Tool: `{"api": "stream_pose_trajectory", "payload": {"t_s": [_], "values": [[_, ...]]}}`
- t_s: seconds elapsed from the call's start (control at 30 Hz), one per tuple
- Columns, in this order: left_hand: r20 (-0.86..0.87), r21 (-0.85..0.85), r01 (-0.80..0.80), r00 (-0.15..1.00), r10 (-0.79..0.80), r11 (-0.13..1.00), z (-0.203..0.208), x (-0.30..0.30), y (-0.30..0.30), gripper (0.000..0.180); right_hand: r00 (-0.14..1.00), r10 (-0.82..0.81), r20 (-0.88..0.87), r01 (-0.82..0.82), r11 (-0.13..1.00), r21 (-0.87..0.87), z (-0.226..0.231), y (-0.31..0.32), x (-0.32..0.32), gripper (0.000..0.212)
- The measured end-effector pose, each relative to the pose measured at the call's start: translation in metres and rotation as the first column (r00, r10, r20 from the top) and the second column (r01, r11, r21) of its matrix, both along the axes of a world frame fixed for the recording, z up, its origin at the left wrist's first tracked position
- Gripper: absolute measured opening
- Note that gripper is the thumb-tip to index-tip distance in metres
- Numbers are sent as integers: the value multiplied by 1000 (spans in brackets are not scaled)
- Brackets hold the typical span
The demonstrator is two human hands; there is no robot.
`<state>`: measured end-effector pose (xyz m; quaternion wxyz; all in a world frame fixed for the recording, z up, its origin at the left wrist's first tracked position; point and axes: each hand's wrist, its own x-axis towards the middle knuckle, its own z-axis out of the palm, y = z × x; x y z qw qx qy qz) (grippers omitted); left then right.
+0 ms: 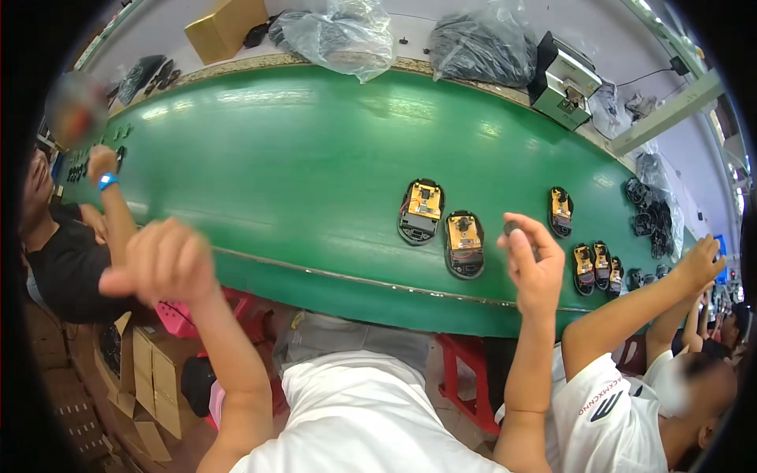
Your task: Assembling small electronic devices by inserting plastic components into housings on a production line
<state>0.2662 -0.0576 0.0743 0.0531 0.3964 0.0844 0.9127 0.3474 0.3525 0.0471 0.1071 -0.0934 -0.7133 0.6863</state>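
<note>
Raised over the near edge of the green worktable (315,173), my right hand (536,264) pinches a small dark round part (511,227) between thumb and fingertips. My left hand (169,264) is held up at the left, away from the mice. Motion blurs it; its fingers look bent with the thumb pointing out, and whether anything is in them does not show. Two opened computer mice with yellow-brown circuit boards lie left of my right hand: a farther one with red wires (421,211) and a nearer one (464,243).
Another opened mouse (561,211) lies right of my hand, with several more (601,266) nearer the edge. A co-worker's arm (631,315) reaches in at the right; another person (71,260) sits at the left. Plastic bags (485,47) and a pale boxy device (564,83) line the back.
</note>
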Motion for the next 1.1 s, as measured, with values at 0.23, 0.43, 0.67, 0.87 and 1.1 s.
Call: {"api": "stream_pose_trajectory", "payload": {"t_s": [0.23,0.43,0.67,0.87,1.1], "values": [[-196,-927,-286,921,336,243,-39,5,39,21,981,160,113,-167,984,60,5,-14,-49,24],[-597,-802,-587,792,128,-109,-41,-43,126,15,925,306,227,-331,940,81,3,-35,-82,24],[-727,-684,-730,681,86,-5,-79,-75,178,25,894,379,239,-406,911,71,-14,-21,-97,28],[-767,-636,-771,634,96,10,-93,-63,181,27,901,407,153,-421,905,70,-18,-15,-90,25],[-792,-594,-804,589,164,21,-99,-63,182,19,903,364,227,-417,870,264,-16,-20,-87,26]]}}
